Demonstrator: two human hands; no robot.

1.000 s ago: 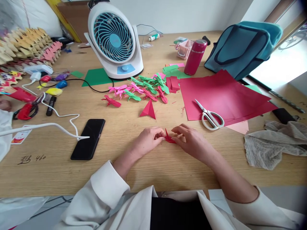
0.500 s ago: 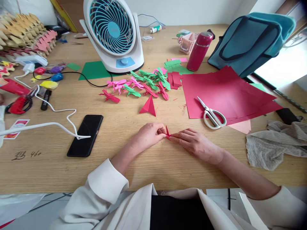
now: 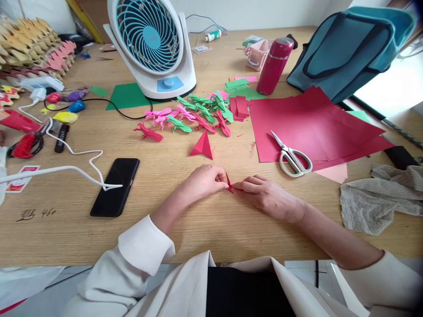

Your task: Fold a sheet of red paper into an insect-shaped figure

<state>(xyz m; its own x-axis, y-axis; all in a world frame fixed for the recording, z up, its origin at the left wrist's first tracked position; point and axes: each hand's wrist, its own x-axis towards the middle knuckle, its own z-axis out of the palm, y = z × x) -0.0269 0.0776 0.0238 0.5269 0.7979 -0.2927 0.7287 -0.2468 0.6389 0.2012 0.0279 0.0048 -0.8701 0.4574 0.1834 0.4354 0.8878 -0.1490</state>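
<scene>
A small red folded paper piece (image 3: 229,185) is pinched between my two hands, low over the wooden table. One thin point of it stands up; the rest is largely covered by fingers. My left hand (image 3: 206,179) grips its left side between thumb and curled fingers. From the right, my right hand (image 3: 266,196) closes its thumb and fingertips on the other side. Just beyond lies a red folded paper triangle (image 3: 202,145). Behind that, several folded paper figures in green (image 3: 179,123), pink (image 3: 158,116) and red (image 3: 148,131) lie in a loose group.
White-handled scissors (image 3: 292,157) rest partly on large red sheets (image 3: 307,119) at right. A black phone (image 3: 115,187) lies left, a white cable across it. Farther back stand a fan (image 3: 152,44), a red flask (image 3: 275,66) and a blue bag (image 3: 343,53). A grey cloth (image 3: 366,202) lies right.
The camera view has shifted slightly. Both hands keep hold of the red folded paper, with only slight finger movement around it.
</scene>
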